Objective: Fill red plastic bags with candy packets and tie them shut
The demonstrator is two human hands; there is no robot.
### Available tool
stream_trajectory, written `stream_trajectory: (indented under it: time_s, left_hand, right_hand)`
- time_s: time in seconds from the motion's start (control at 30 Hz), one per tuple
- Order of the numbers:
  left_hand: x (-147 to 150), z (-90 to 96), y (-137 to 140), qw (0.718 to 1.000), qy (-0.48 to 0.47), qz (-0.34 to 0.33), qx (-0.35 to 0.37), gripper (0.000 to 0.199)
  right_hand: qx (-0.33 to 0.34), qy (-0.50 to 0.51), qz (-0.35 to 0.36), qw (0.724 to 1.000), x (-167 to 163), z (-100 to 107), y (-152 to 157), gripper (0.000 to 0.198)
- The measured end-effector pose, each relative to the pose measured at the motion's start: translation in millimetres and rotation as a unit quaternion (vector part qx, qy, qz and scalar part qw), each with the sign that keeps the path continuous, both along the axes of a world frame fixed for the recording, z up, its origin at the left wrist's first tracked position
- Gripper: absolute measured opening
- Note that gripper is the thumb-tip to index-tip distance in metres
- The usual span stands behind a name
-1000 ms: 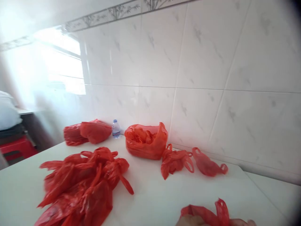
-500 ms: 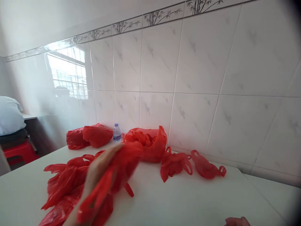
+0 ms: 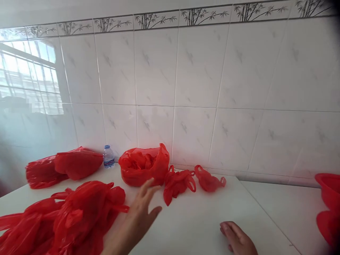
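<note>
My left hand [image 3: 140, 212] hovers over the white table with its fingers spread and nothing in them. Just left of it lies a heap of crumpled red plastic bags [image 3: 79, 212]. Beyond its fingertips stands an opened red bag stuffed with more red plastic [image 3: 145, 173]. Two small crumpled red bags, one with looped handles [image 3: 178, 184] and one lying further right [image 3: 208, 180], are on the table past my left hand. My right hand [image 3: 237, 238] is low over the table at the bottom, its fingers curled together; whether anything is inside them is hidden.
A clear bottle with a blue cap [image 3: 108, 157] stands near the tiled wall [image 3: 196, 88]. Left of it are folded red bundles [image 3: 66, 166]. Red objects [image 3: 329, 198] show at the right edge. The white tabletop [image 3: 196, 226] has a seam on the right.
My left hand has let go of a red plastic bag, which is now among the heap on the left. The view has turned right, and more of my right hand shows.
</note>
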State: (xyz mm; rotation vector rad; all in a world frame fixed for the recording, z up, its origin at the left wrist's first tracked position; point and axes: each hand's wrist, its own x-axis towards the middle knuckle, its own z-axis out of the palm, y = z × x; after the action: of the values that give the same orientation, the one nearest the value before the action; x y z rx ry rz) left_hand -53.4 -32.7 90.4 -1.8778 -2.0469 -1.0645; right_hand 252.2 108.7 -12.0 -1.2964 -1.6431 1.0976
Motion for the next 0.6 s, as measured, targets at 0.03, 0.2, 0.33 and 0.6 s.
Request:
stream_trajectory:
  time_s: [0.03, 0.2, 0.33, 0.6]
  left_hand:
    - [8, -10.4, 15, 0.998, -0.021, -0.039, -0.048, 0.053]
    - [44, -55.3, 84, 0.979, -0.049, -0.046, -0.194, 0.061]
    - [59, -68.7, 110, 0.979, -0.050, -0.017, -0.195, 0.053]
    - [55, -75.0, 110, 0.985, -0.116, -0.039, -0.122, 0.053]
  right_hand:
    - [0.065, -0.046, -0.009, 0.997, -9, -1, 2, 0.038]
    - [0.309, -0.224, -0.055, 0.923, -56, -3, 27, 0.048]
    - [0.317, -0.313, -0.101, 0.890, -76, 9, 53, 0.060]
    - [0.286, -0.385, -0.119, 0.869, -68, 19, 55, 0.020]
